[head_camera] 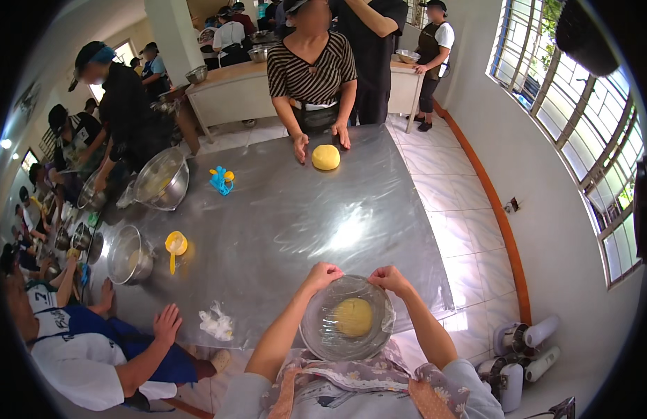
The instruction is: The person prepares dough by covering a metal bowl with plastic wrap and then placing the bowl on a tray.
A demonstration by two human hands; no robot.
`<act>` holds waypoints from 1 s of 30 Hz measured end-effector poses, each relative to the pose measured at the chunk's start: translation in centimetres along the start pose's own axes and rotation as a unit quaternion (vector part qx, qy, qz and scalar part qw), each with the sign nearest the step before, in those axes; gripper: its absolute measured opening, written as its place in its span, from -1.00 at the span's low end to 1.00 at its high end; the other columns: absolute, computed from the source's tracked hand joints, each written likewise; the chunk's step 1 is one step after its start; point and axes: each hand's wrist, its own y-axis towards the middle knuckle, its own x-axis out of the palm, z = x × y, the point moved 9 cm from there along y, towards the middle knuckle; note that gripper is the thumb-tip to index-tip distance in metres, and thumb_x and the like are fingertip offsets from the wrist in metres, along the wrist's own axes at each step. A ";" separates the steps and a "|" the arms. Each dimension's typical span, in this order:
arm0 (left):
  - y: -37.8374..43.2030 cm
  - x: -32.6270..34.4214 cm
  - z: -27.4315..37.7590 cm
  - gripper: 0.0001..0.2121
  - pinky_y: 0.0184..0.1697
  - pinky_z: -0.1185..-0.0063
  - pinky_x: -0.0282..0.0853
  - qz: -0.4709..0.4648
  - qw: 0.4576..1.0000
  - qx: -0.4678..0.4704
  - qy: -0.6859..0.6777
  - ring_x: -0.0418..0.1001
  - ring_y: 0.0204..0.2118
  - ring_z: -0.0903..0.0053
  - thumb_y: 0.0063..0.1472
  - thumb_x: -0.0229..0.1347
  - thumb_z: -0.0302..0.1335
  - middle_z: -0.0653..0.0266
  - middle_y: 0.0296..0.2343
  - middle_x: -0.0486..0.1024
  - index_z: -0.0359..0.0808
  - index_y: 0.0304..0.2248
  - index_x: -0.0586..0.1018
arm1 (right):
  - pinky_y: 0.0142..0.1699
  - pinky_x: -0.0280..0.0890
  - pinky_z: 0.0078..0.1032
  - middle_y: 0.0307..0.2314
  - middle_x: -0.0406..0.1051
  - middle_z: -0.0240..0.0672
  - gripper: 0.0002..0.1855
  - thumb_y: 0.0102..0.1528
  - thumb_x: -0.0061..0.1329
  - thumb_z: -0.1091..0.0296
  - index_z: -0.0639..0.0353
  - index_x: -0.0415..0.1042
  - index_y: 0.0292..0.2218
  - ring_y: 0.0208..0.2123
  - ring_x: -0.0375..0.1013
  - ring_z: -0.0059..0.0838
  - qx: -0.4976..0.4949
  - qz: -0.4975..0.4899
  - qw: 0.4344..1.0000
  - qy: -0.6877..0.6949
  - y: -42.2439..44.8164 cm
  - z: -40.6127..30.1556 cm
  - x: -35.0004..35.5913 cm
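Clear plastic film (349, 289) lies over a round metal bowl (311, 335) at the table edge, close to my body. Through the film a ball of yellow dough (353, 317) shows inside the bowl. My left hand (324, 276) pinches the film at the far left of the rim, thumb against fingers. At the far right of the rim my right hand (390, 279) pinches the film in the same way. The fingertips of both hands are at the rim, a short way apart.
Across the metal table (281, 220), a person's hands flank another dough ball (326, 157). To the left are blue measuring spoons (221, 182), a yellow measuring cup (175, 244), large bowls (129, 256) and crumpled plastic (216, 322). A person in a blue apron rests a hand (167, 322) nearby.
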 end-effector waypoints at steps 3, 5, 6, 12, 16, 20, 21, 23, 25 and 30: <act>-0.1 0.4 0.0 -0.82 -0.43 0.65 0.27 -0.027 0.998 -0.026 -0.052 0.37 -0.55 0.66 -0.04 0.09 -0.42 0.27 -0.59 0.48 -0.37 -0.46 0.54 | -0.49 0.21 -0.66 -0.65 0.37 -0.39 -0.82 -0.13 0.01 0.35 0.29 0.44 -0.50 -0.60 0.29 -0.67 -0.011 0.001 0.999 -0.039 1.1 -1.2 0.8; -0.2 0.8 0.1 -0.81 -0.42 0.66 0.27 -0.038 0.996 -0.035 -0.071 0.36 -0.52 0.67 0.00 0.07 -0.41 0.29 -0.56 0.48 -0.39 -0.43 0.53 | -0.48 0.22 -0.66 -0.64 0.38 -0.38 -0.82 -0.14 0.01 0.34 0.28 0.45 -0.50 -0.59 0.29 -0.67 -0.023 0.004 0.998 -0.061 2.1 -1.9 1.5; -0.2 0.7 0.1 -0.81 -0.42 0.66 0.27 -0.036 0.996 -0.032 -0.070 0.36 -0.52 0.67 0.00 0.07 -0.41 0.29 -0.56 0.48 -0.39 -0.43 0.53 | -0.46 0.23 -0.65 -0.63 0.39 -0.39 -0.81 -0.15 0.02 0.33 0.27 0.45 -0.49 -0.58 0.30 -0.66 -0.029 -0.013 0.997 -0.070 2.5 -2.4 2.0; -0.1 1.8 -2.8 -0.71 -0.42 0.67 0.27 -0.145 0.979 -0.084 -0.116 0.33 -0.45 0.70 0.08 0.03 -0.27 0.33 -0.46 0.46 -0.37 -0.33 0.50 | -0.43 0.24 -0.62 -0.61 0.40 -0.41 -0.79 -0.15 0.03 0.27 0.20 0.47 -0.46 -0.55 0.31 -0.66 -0.006 -0.055 0.992 -0.114 3.6 -3.3 3.6; 0.4 2.5 -4.5 -0.66 -0.38 0.68 0.27 -0.210 0.942 -0.140 -0.221 0.34 -0.42 0.73 0.10 0.00 -0.23 0.37 -0.42 0.44 -0.35 -0.26 0.45 | -0.41 0.23 -0.61 -0.60 0.40 -0.41 -0.79 -0.14 0.01 0.26 0.19 0.48 -0.46 -0.54 0.30 -0.66 -0.005 -0.064 0.993 -0.100 3.7 -2.8 3.5; 0.8 3.0 -4.2 -0.69 -0.37 0.69 0.24 -0.232 0.944 -0.138 -0.189 0.32 -0.45 0.73 0.08 0.02 -0.25 0.41 -0.46 0.42 -0.33 -0.28 0.45 | -0.41 0.23 -0.62 -0.60 0.40 -0.42 -0.79 -0.13 0.01 0.26 0.20 0.47 -0.46 -0.54 0.29 -0.67 -0.015 -0.062 0.994 -0.092 3.3 -2.9 3.5; 0.9 3.1 -4.3 -0.69 -0.37 0.69 0.24 -0.231 0.945 -0.138 -0.188 0.32 -0.45 0.73 0.08 0.02 -0.25 0.41 -0.46 0.42 -0.33 -0.28 0.45 | -0.41 0.23 -0.62 -0.60 0.40 -0.42 -0.78 -0.12 0.00 0.25 0.20 0.47 -0.45 -0.54 0.29 -0.67 -0.017 -0.067 0.994 -0.084 3.4 -2.9 3.7; 1.7 3.1 -3.5 -0.77 -0.40 0.70 0.22 -0.216 0.952 -0.090 -0.197 0.30 -0.49 0.74 0.05 0.05 -0.31 0.43 -0.51 0.41 -0.32 -0.37 0.47 | -0.41 0.23 -0.62 -0.60 0.40 -0.42 -0.78 -0.12 0.00 0.25 0.21 0.47 -0.45 -0.53 0.29 -0.68 -0.020 -0.072 0.994 -0.076 3.6 -2.9 4.0; 2.0 3.0 -3.0 -0.81 -0.41 0.72 0.22 -0.202 0.962 -0.072 -0.166 0.29 -0.49 0.77 0.04 0.06 -0.35 0.45 -0.53 0.40 -0.30 -0.41 0.47 | -0.41 0.23 -0.63 -0.60 0.39 -0.43 -0.78 -0.11 0.00 0.25 0.21 0.47 -0.45 -0.53 0.29 -0.68 -0.031 -0.059 0.995 -0.073 3.7 -2.7 3.9; 1.9 2.5 -1.5 -0.85 -0.43 0.74 0.21 -0.159 0.979 -0.052 -0.118 0.27 -0.50 0.79 0.04 0.06 -0.39 0.48 -0.56 0.40 -0.31 -0.47 0.51 | -0.42 0.23 -0.64 -0.60 0.39 -0.44 -0.80 -0.11 -0.01 0.28 0.22 0.47 -0.46 -0.55 0.29 -0.69 -0.016 -0.064 0.997 -0.049 4.0 -2.0 3.7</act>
